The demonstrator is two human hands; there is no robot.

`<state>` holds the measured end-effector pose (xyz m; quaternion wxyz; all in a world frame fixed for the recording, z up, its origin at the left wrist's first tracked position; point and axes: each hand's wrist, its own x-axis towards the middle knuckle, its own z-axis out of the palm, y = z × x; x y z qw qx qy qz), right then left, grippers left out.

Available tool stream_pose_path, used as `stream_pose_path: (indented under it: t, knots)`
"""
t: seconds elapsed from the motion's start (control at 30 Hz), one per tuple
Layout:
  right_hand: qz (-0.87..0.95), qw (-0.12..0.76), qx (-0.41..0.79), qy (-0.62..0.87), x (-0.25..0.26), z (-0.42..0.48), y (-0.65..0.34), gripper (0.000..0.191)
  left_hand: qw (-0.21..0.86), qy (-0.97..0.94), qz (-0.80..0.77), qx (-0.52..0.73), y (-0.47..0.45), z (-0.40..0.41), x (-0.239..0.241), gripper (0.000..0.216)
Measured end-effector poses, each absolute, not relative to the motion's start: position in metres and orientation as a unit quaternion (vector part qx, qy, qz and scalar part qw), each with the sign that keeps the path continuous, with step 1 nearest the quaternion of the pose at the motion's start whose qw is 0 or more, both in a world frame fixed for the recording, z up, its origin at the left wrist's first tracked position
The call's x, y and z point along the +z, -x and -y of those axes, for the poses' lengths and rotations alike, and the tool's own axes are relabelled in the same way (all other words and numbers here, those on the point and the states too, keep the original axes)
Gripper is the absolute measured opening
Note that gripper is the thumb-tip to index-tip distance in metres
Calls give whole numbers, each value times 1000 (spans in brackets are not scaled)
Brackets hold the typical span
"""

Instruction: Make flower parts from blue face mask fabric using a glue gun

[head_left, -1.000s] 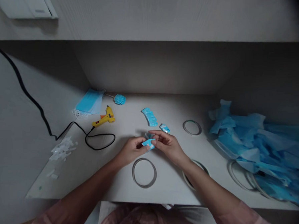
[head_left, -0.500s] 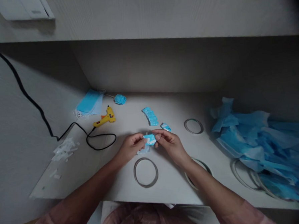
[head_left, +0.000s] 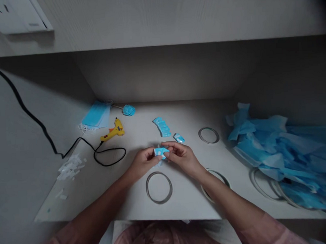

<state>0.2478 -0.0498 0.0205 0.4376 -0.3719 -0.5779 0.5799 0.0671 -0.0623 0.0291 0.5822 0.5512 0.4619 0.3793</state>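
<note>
My left hand (head_left: 143, 162) and my right hand (head_left: 181, 156) meet over the middle of the white table (head_left: 183, 197). Both pinch one small folded piece of blue fabric (head_left: 160, 152) between fingertips, just above the tabletop. A row of similar folded blue pieces (head_left: 161, 126) lies just beyond, with one more single blue piece (head_left: 178, 138) to its right. A wire ring (head_left: 159, 187) lies on the table right below my hands.
A yellow glue gun (head_left: 113, 131) with a black cord (head_left: 104, 154) lies at the left, near a stack of blue masks (head_left: 95, 116) and a blue fabric rosette (head_left: 129, 110). White scraps (head_left: 70, 167) sit far left. More rings (head_left: 209, 135) and a heap of blue fabric (head_left: 285, 155) fill the right.
My hands stay together on the blue piece, working it slightly between the fingers. The camera view has shifted a little; nothing else on the table moved.
</note>
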Motion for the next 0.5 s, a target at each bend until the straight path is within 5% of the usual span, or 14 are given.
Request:
stream_pose_path:
  t: [0.5]
  knots:
    - [595,411,596,348,18,49,-250,27,517,-632,-452,358,-70,63,16,29]
